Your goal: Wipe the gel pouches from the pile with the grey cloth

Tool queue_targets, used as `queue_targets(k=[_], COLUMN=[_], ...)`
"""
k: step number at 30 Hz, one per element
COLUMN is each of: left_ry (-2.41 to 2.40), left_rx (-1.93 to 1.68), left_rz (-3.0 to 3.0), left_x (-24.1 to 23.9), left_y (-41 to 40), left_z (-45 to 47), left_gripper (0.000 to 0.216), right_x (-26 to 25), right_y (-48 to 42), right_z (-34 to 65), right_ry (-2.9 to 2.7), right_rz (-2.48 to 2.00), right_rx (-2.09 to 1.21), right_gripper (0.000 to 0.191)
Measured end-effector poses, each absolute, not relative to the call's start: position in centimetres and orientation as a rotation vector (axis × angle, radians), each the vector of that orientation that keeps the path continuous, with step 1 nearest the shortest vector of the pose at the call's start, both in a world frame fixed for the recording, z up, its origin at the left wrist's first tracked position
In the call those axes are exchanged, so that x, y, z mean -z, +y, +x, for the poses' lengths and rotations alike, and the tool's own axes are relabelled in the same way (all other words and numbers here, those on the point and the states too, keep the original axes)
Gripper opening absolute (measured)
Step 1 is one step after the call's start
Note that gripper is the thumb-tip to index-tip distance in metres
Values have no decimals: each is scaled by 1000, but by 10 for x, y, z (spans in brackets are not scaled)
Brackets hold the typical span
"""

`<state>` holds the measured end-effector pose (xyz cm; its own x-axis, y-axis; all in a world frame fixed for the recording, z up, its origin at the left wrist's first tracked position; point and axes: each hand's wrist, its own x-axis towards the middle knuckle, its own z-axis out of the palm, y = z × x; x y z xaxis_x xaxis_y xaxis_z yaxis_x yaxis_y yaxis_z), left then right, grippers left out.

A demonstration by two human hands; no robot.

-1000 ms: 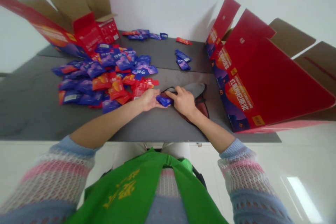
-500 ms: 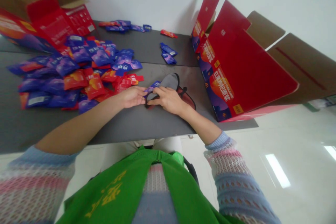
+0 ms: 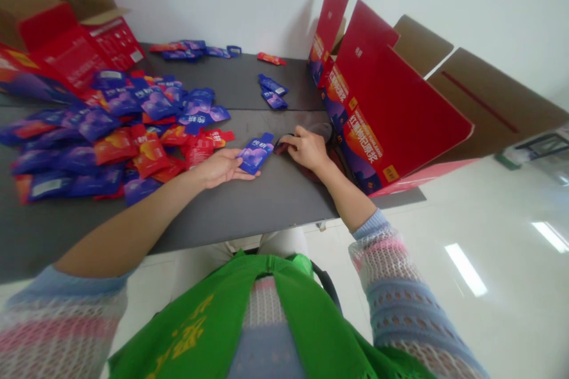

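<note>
A blue-purple sachet point(image 3: 256, 153) with white lettering lies across the fingers of my left hand point(image 3: 222, 168), its narrow spout end pointing right. The thumb rests on the sachet's left edge. To the right, my right hand point(image 3: 307, 149) is closed on the edge of a dark, black-edged soft item point(image 3: 336, 154) with brownish parts. Most of that item lies behind the hand, against the red box, and its kind is unclear. Left of my left hand is a big pile of blue sachets point(image 3: 95, 174) and red sachets point(image 3: 151, 151) on the grey table point(image 3: 213, 213).
Open red cartons point(image 3: 400, 95) stand along the right side, flaps up. Another opened red carton point(image 3: 71, 44) is at the back left. Loose blue sachets point(image 3: 272, 92), a red sachet point(image 3: 271, 58) and a small row of sachets point(image 3: 191, 50) lie near the wall.
My right hand has moved right with the dark item, away from the sachet. The sachet, mostly covered before, now shows fully in my left hand. The view has shifted slightly.
</note>
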<state>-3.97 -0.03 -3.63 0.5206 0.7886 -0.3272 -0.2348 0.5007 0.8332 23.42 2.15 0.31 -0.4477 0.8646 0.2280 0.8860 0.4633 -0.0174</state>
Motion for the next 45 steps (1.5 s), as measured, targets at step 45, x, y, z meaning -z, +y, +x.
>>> queue_targets(k=[45], left_ry=[997], left_rx=[-765], left_rz=[914], left_x=[24], left_y=[-10], left_z=[-27], left_gripper=[23], right_x=[10], right_y=[-17], right_z=[174], right_ry=[-2522], right_rz=[-1351], right_rx=[75], right_gripper=[41])
